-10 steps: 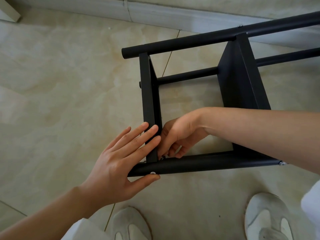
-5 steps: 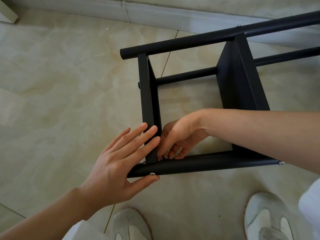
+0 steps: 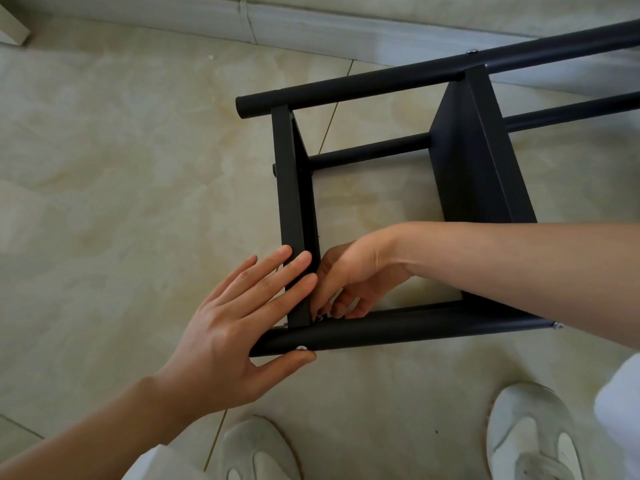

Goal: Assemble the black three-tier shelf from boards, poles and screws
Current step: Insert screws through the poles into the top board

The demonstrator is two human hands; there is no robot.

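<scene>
Fingers (image 3: 294, 268) of the left hand (image 3: 228, 334) lie straight and flat against the outer face of the narrow black metal end board (image 3: 289, 202), with the thumb stretched under the near black round metal pole (image 3: 398, 329), just below a small silver screw head (image 3: 301, 348). That hand grasps nothing; it seems to press board and pole together so the joint cannot shift. The right hand (image 3: 349, 275) reaches inside the frame from the right, its fingers curled down at the inner corner where board meets pole. A small bright fastener (image 3: 320, 317) shows at the fingertips, most likely a nut or screw end being pinched, though it is too small to say whether they truly hold it.

The black three-tier shelf lies on its side on the pale glossy tiled floor (image 3: 121, 185). Its far black pole (image 3: 415, 77) and a lower pole (image 3: 370, 154) run off to the right, and a second wide black board (image 3: 474, 157) stands between the poles, another silver screw (image 3: 557, 325) beside it on the near pole. The third tier is out of view.

Judging from this, the corner fastening of the end board is the step in hand, and laying the frame sideways gives both hands access to each side of the joint. White shoes (image 3: 533, 434) stand just beside the frame.
</scene>
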